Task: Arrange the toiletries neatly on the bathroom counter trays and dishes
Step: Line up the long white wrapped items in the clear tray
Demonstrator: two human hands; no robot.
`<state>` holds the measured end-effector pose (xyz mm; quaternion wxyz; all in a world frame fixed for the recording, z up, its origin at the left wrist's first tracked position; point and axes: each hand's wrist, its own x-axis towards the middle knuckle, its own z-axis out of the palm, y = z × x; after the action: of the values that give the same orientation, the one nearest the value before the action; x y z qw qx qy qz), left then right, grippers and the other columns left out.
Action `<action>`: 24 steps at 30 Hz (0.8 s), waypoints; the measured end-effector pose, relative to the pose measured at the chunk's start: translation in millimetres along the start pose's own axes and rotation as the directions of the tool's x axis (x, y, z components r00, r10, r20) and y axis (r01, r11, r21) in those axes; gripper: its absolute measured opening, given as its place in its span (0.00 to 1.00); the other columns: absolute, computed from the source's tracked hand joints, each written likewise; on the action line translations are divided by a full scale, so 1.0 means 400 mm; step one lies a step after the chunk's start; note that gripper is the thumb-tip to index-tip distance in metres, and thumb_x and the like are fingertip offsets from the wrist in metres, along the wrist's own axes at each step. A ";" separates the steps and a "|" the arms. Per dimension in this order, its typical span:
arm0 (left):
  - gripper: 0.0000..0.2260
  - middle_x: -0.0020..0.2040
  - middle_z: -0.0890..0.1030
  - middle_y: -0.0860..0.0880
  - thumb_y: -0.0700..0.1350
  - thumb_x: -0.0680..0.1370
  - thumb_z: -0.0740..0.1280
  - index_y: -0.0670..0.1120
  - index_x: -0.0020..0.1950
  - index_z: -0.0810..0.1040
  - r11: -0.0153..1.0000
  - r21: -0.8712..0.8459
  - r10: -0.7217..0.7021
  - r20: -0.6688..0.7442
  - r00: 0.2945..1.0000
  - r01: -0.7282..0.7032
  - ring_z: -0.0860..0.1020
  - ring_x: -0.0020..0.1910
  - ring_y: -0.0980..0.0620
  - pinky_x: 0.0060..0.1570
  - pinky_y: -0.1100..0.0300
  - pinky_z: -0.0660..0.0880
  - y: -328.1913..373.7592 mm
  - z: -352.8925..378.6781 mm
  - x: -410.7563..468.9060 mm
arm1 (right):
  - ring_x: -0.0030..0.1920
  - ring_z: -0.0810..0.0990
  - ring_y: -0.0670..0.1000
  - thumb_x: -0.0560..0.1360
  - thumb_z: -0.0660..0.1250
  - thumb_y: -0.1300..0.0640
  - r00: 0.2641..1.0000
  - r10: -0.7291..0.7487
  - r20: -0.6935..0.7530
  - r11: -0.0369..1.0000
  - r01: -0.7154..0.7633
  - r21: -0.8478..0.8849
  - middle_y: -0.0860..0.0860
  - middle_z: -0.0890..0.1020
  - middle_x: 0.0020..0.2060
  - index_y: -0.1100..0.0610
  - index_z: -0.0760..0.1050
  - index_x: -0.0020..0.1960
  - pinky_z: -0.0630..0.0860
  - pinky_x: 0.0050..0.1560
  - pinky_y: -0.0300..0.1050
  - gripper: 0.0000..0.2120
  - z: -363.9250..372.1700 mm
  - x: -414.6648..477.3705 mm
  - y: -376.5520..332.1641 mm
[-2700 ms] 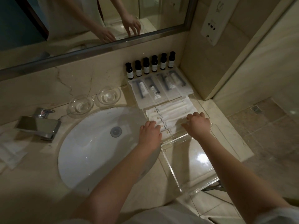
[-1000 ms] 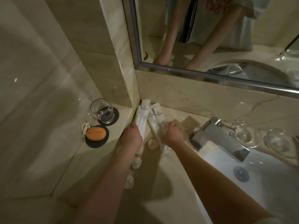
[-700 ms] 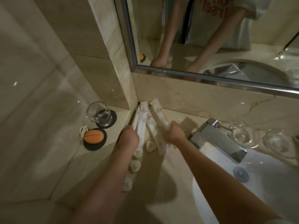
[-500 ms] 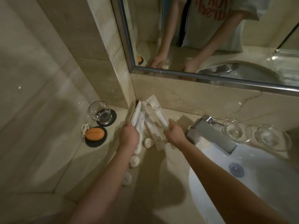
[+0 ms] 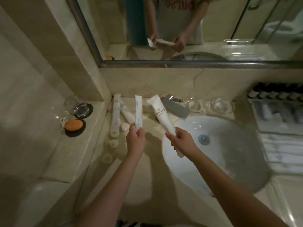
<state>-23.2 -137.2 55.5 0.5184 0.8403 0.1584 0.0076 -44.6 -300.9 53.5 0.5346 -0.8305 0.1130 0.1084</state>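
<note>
My left hand [image 5: 135, 138] grips the lower end of a narrow white sachet [image 5: 138, 110], held edge-on above the counter. My right hand [image 5: 182, 141] grips a wider white packet [image 5: 161, 114] with printed text, raised over the sink's left rim. Two more white sachets [image 5: 120, 110] lie on the counter by the corner wall. Several small round white items [image 5: 113, 142] lie in a line beside them. At the far right a tray [image 5: 278, 125] holds small dark bottles, packets and white sachets, blurred.
The white sink basin [image 5: 221, 153] lies right of my hands, with a chrome faucet [image 5: 174, 105] behind. Two glass dishes [image 5: 208, 104] stand by the back wall. On the left ledge are a glass [image 5: 76, 104] on a coaster and an orange soap [image 5: 73, 125].
I turned from the right-hand tray to the left corner of the counter. Each hand took one white packet from the pile and lifted it up and toward the sink.
</note>
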 end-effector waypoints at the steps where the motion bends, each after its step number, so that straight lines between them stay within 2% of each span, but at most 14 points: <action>1: 0.05 0.35 0.71 0.50 0.41 0.80 0.58 0.40 0.49 0.70 1.000 -0.013 0.010 0.015 1.000 -0.010 0.72 0.36 0.48 0.37 0.58 0.67 0.006 0.023 -0.024 | 0.29 0.75 0.49 0.76 0.65 0.50 1.000 0.010 -0.015 1.000 -0.010 0.023 0.53 0.77 0.32 0.58 0.75 0.50 0.74 0.32 0.40 0.11 -0.026 -0.022 0.020; 4: 0.07 0.32 0.71 0.49 0.43 0.79 0.60 0.41 0.42 0.70 0.998 -0.040 0.052 0.071 0.996 -0.050 0.70 0.34 0.48 0.31 0.58 0.66 0.035 0.096 -0.083 | 0.28 0.74 0.49 0.75 0.66 0.52 0.997 0.027 -0.077 0.997 -0.021 0.078 0.51 0.75 0.29 0.59 0.75 0.47 0.73 0.31 0.41 0.10 -0.109 -0.080 0.079; 7: 0.08 0.31 0.69 0.50 0.44 0.78 0.63 0.42 0.40 0.70 0.994 -0.081 0.084 0.137 0.987 -0.073 0.68 0.32 0.50 0.32 0.59 0.66 0.090 0.176 -0.138 | 0.27 0.73 0.48 0.75 0.66 0.51 0.986 0.048 -0.161 0.996 -0.036 0.079 0.51 0.75 0.28 0.58 0.75 0.47 0.73 0.29 0.38 0.10 -0.201 -0.129 0.141; 9: 0.07 0.32 0.71 0.51 0.45 0.77 0.65 0.44 0.41 0.71 0.990 -0.112 0.108 0.180 0.978 -0.088 0.70 0.32 0.53 0.33 0.59 0.68 0.135 0.227 -0.177 | 0.27 0.74 0.49 0.74 0.67 0.49 0.974 0.071 -0.216 0.996 -0.058 0.066 0.51 0.76 0.28 0.57 0.76 0.49 0.74 0.30 0.43 0.12 -0.265 -0.159 0.190; 11: 0.07 0.33 0.73 0.52 0.46 0.75 0.68 0.44 0.43 0.73 0.982 -0.131 0.164 0.214 0.963 -0.138 0.72 0.33 0.54 0.34 0.61 0.71 0.174 0.275 -0.210 | 0.29 0.77 0.51 0.73 0.68 0.47 0.964 0.089 -0.249 0.995 -0.095 -0.012 0.54 0.78 0.31 0.56 0.76 0.49 0.75 0.33 0.47 0.13 -0.331 -0.187 0.239; 13: 0.07 0.35 0.75 0.52 0.47 0.74 0.70 0.45 0.44 0.74 0.971 -0.102 0.235 0.252 0.939 -0.216 0.74 0.35 0.54 0.34 0.64 0.71 0.210 0.324 -0.232 | 0.35 0.79 0.54 0.71 0.69 0.46 0.962 0.101 -0.253 0.972 -0.150 -0.180 0.55 0.80 0.35 0.57 0.76 0.49 0.75 0.38 0.49 0.15 -0.398 -0.214 0.288; 15: 0.10 0.42 0.75 0.52 0.50 0.73 0.71 0.46 0.48 0.76 0.942 0.005 0.318 0.299 0.900 -0.335 0.74 0.42 0.54 0.39 0.62 0.70 0.240 0.378 -0.243 | 0.39 0.78 0.55 0.70 0.71 0.47 0.967 0.099 -0.236 0.929 -0.175 -0.327 0.53 0.78 0.35 0.57 0.77 0.47 0.72 0.40 0.48 0.15 -0.464 -0.242 0.332; 17: 0.13 0.47 0.74 0.52 0.51 0.72 0.72 0.46 0.51 0.78 0.914 0.074 0.337 0.409 0.848 -0.399 0.73 0.46 0.54 0.43 0.61 0.69 0.261 0.433 -0.247 | 0.39 0.77 0.54 0.68 0.73 0.48 0.977 0.103 -0.186 0.911 -0.168 -0.376 0.51 0.77 0.34 0.57 0.76 0.43 0.70 0.39 0.46 0.13 -0.524 -0.269 0.370; 20: 0.06 0.40 0.77 0.50 0.47 0.73 0.71 0.44 0.45 0.78 0.945 0.058 0.213 0.637 0.741 -0.322 0.74 0.41 0.52 0.34 0.65 0.69 0.283 0.503 -0.269 | 0.41 0.78 0.54 0.66 0.74 0.49 0.989 0.099 -0.108 0.875 -0.139 -0.464 0.52 0.79 0.37 0.55 0.76 0.44 0.71 0.39 0.46 0.13 -0.596 -0.300 0.415; 22: 0.08 0.38 0.77 0.48 0.45 0.75 0.69 0.39 0.44 0.79 0.934 0.103 0.165 0.728 0.665 -0.344 0.74 0.39 0.50 0.36 0.61 0.69 0.281 0.544 -0.290 | 0.45 0.78 0.55 0.65 0.74 0.48 0.990 0.102 -0.097 0.844 -0.137 -0.519 0.53 0.80 0.41 0.55 0.77 0.47 0.71 0.41 0.46 0.15 -0.630 -0.310 0.434; 24: 0.11 0.39 0.78 0.45 0.45 0.76 0.67 0.36 0.47 0.79 0.923 0.138 0.141 0.747 0.649 -0.359 0.74 0.39 0.49 0.39 0.58 0.68 0.280 0.579 -0.319 | 0.47 0.78 0.55 0.66 0.72 0.48 0.988 0.094 -0.121 0.809 -0.147 -0.569 0.54 0.81 0.44 0.56 0.76 0.48 0.69 0.41 0.45 0.15 -0.655 -0.313 0.453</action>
<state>-74.3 -419.6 65.7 0.4105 0.8510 -0.1784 -0.2747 -203.2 -604.1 40.9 0.2448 -0.9483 0.1506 0.1349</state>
